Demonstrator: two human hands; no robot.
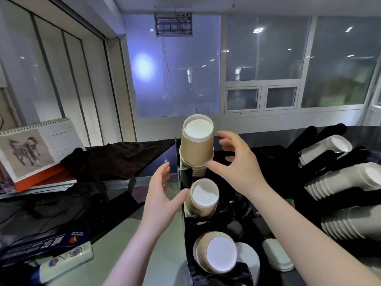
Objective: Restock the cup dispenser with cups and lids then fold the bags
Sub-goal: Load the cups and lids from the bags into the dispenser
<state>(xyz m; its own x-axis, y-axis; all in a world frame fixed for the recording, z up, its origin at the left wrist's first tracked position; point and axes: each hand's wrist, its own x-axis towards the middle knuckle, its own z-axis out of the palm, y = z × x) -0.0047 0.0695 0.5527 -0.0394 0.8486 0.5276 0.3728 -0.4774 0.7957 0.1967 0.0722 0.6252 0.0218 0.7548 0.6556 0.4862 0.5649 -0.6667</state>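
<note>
Both hands, left (162, 195) and right (237, 162), hover released beside the brown cup stack (196, 149) loaded in the dispenser (185, 223); I judge lids and bags remain.

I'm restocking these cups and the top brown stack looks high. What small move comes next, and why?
Probably press the top brown stack down into the black dispenser: it stands proud, and both open hands, left and right, flank it without holding.

Desk calendar (35, 149) with horse picture, leaning on orange book (44, 179); dark cloth (115, 159) just beside; windows (268, 58) behind.
</note>
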